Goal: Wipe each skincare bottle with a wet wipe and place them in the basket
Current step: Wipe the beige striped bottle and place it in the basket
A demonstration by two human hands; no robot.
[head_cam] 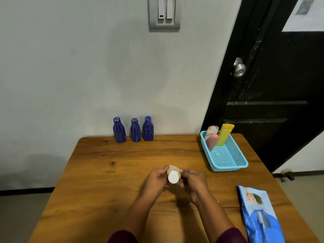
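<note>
Grey wall point(70, 67) behind, black door point(280, 85) on the right. Wooden table point(105, 190) in front of me. Blue wet wipe pack point(259, 213) lies flat near the table's right edge, close to me. Light blue basket point(226, 168) sits at the far right of the table, just by the door.

My left hand point(156, 181) and right hand point(194, 181) meet at mid-table, both with fingers curled round the beige bottle point(172, 171). It is tipped so that its white cap point(173, 177) points toward me. It is held between both hands, above the table, well apart from the basket. I cannot tell whether a wipe is in my fingers.

Three dark blue bottles point(135, 130) stand upright in a row at the far edge against the wall, near each other.

In the basket's far end are a yellow bottle point(224, 135), a pink bottle point(212, 142) and a pale bottle point(212, 130), all leaning, packed together.

Light switch point(164, 13) at the top of the wall, metal knob point(239, 68) on the door.
</note>
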